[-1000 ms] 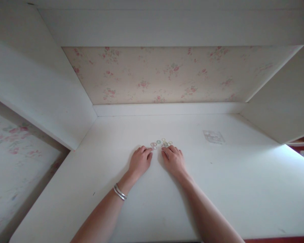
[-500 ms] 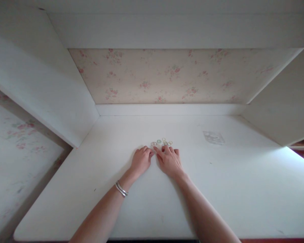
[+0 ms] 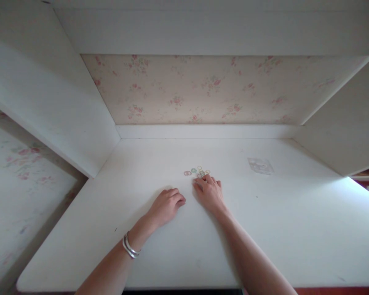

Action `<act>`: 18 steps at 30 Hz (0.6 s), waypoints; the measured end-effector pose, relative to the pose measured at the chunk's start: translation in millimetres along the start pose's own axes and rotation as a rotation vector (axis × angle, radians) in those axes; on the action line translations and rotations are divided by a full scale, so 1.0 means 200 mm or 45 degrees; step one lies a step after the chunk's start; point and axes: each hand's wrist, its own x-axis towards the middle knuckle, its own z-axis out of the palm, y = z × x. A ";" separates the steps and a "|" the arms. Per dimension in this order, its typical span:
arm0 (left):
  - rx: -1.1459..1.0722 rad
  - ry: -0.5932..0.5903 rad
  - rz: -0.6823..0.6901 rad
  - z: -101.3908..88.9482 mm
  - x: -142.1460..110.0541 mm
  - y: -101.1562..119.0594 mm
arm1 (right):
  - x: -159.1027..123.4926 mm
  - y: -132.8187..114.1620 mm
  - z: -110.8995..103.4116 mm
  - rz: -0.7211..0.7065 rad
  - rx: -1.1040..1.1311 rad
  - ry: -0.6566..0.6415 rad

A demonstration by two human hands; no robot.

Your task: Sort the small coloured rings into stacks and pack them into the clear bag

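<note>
Several small thin coloured rings, looking like rubber bands, lie on the white desktop (image 3: 227,229). A loose cluster of yellow and green rings (image 3: 202,173) sits at the fingertips of my right hand (image 3: 209,192). That hand rests palm down, fingers bent, with the thumb apart from them; the fingertips touch or nearly touch the nearest rings. Left of the cluster are a teal ring group (image 3: 193,170) and some pinkish rings (image 3: 187,173). My left hand (image 3: 167,205), curled closed on the desktop, lies nearer to me and apart from the rings. Nothing shows in its fingers.
A clear plastic bag (image 3: 260,166) lies flat to the right of the rings. White side panels (image 3: 58,94) and a low back ledge (image 3: 203,131) enclose the desktop, with flowered wallpaper (image 3: 197,90) behind. Silver bangles (image 3: 130,246) circle my left wrist.
My left hand has drawn back toward me and left, away from my right hand and the rings. My right hand has shifted slightly right, its thumb and index finger pulled away from the pinkish rings.
</note>
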 end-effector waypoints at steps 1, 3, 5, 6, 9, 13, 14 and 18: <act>-0.040 -0.030 -0.002 0.00 -0.01 -0.01 | 0.00 0.00 0.00 -0.002 0.010 -0.001; -0.178 -0.022 -0.050 0.00 0.00 -0.04 | 0.00 0.00 0.01 -0.002 0.014 -0.002; -0.307 0.046 -0.136 -0.01 0.02 -0.08 | 0.00 -0.01 0.01 -0.011 0.001 -0.005; -0.349 0.083 -0.186 -0.01 0.03 -0.10 | 0.01 -0.02 0.01 -0.021 -0.010 -0.008; -0.421 0.152 -0.330 -0.02 0.05 -0.15 | 0.01 -0.04 0.02 -0.044 -0.040 -0.014; -0.508 0.161 -0.419 -0.02 0.06 -0.16 | -0.03 -0.05 0.02 -0.107 0.064 0.047; -0.528 0.162 -0.424 -0.02 0.06 -0.16 | -0.05 -0.05 0.02 -0.143 0.126 0.072; -0.592 0.168 -0.417 -0.03 0.05 -0.17 | -0.15 -0.08 0.02 -0.337 0.306 0.061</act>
